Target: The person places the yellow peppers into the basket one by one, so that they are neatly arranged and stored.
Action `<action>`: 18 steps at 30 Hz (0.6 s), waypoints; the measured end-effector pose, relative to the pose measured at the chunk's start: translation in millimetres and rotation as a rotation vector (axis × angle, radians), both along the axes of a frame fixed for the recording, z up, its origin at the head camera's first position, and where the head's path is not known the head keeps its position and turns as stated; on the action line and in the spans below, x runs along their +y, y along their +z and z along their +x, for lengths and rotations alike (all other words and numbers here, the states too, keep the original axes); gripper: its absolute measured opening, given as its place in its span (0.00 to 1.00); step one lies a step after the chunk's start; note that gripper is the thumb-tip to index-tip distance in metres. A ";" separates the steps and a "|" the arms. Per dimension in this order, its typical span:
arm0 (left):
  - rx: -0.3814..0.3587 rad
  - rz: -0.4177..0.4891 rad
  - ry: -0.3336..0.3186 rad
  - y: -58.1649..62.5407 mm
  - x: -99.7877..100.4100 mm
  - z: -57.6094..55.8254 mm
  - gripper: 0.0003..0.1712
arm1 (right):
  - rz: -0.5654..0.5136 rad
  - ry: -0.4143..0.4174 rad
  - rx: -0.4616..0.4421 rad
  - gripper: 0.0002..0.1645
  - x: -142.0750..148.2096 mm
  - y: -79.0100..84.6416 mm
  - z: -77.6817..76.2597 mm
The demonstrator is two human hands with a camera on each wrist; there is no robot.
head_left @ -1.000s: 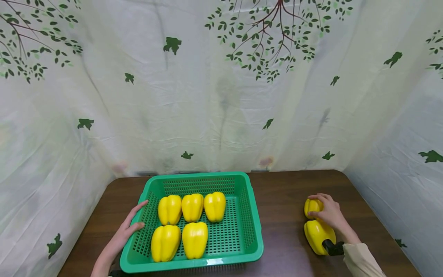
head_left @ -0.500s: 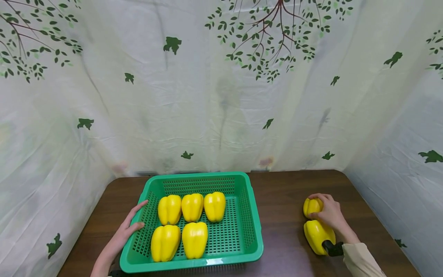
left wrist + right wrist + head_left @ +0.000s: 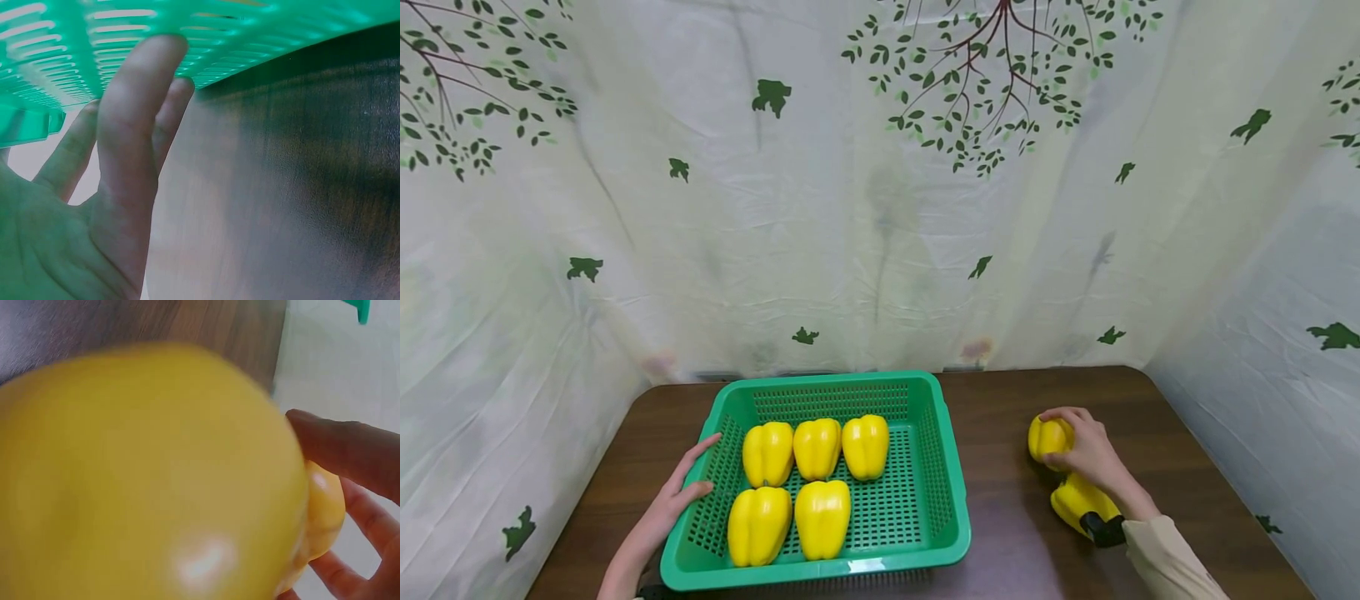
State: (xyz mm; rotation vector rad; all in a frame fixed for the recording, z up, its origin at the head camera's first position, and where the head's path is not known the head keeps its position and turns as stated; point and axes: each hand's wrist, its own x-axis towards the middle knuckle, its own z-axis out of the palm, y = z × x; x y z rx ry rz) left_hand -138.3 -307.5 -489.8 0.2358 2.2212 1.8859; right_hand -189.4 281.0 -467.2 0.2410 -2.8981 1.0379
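Observation:
My right hand grips a yellow bell pepper at the right side of the table, thumb on the near side and fingers over the far side. Just nearer lies a second yellow bell pepper, partly covered by the right wrist; in the right wrist view a large blurred pepper fills the front, with the gripped pepper behind it. My left hand rests against the left side of the green basket. From the left wrist, its fingers look nearly straight against the basket's slotted wall.
Inside the basket several yellow bell peppers lie in two rows, with bare mesh floor to their right. Brown wooden table shows between the basket and the right hand. A leaf-patterned cloth hangs behind and at both sides.
My right hand has moved left with its bell pepper, drawing it away from the far side of the other one. The left hand and basket have stayed put.

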 end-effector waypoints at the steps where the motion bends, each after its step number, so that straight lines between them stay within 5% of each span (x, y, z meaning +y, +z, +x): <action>1: 0.000 -0.001 -0.002 0.0 0.0 0.0 0.34 | -0.003 0.004 0.002 0.30 -1.8 0.4 -0.7; 18: -0.023 0.006 0.006 1.4 1.3 1.1 0.35 | -0.059 0.078 0.086 0.32 -28.5 6.2 -3.6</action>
